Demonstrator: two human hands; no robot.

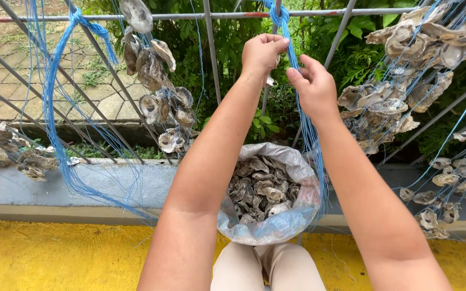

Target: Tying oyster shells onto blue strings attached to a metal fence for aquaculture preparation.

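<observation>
here, both hands are raised at the far metal rail point(308, 13): left hand point(262, 52) fingers curled shut around the blue cord point(295, 56), right hand point(315, 86) fingers pinched on it just below. near, between the forearms, a sack of oyster shells point(268, 194).

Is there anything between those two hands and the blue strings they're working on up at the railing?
Nothing visible does. The left hand and right hand are both already on the blue strings hanging from the metal rail. The bag of oyster shells sits lower, below the forearms.
</observation>
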